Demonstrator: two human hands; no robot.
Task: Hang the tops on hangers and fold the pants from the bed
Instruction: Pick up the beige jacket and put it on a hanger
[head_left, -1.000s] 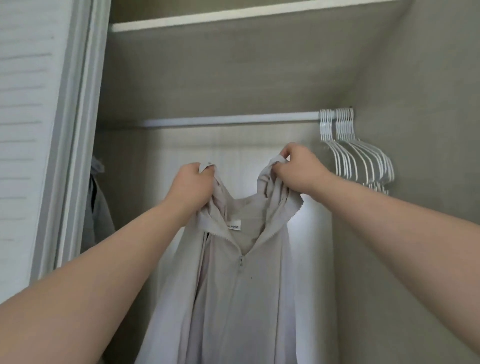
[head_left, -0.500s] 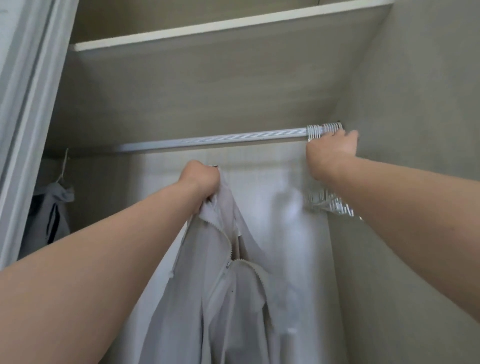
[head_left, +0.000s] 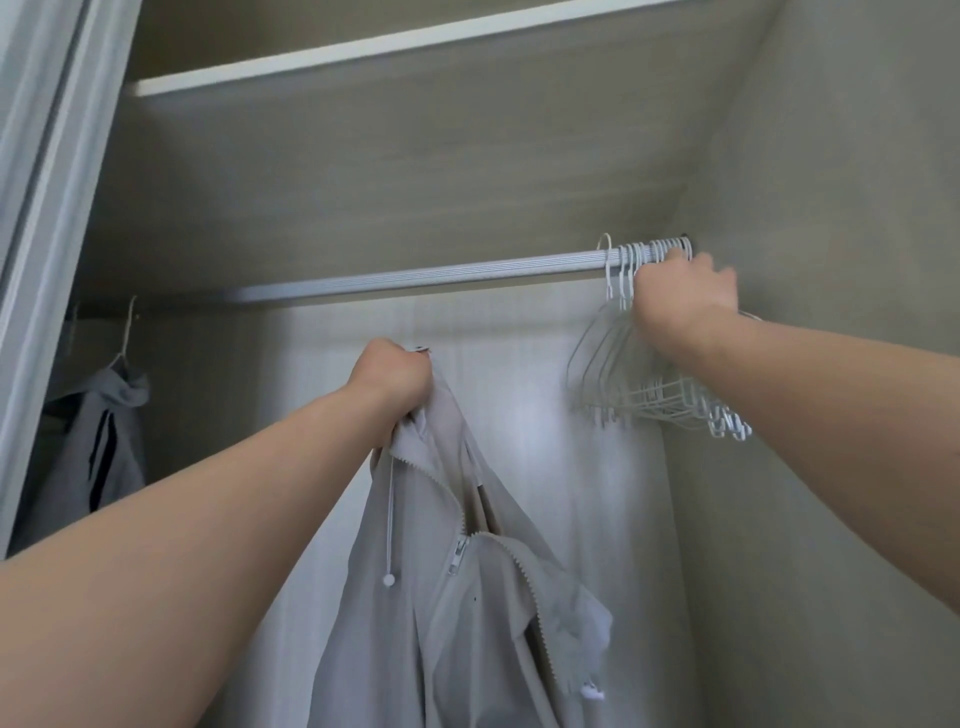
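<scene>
A pale beige zip-up hooded top (head_left: 467, 597) hangs from my left hand (head_left: 393, 375), which grips it by the collar in front of the open closet. The top's zipper is partly undone and a drawstring dangles. My right hand (head_left: 680, 293) is raised to the right end of the closet rod (head_left: 415, 275), among the hooks of several empty white hangers (head_left: 649, 384). Its fingers are curled around the hangers near their hooks, and the fingertips are blurred.
A grey hooded top (head_left: 98, 441) hangs on a hanger at the rod's far left. A shelf (head_left: 363, 57) sits above the rod. The sliding door frame (head_left: 47, 208) stands at the left and the closet's side wall (head_left: 831, 260) at the right.
My right hand let go of the top's collar and went up to the hangers on the rod. The top now hangs from my left hand alone. The view tilted upward.
</scene>
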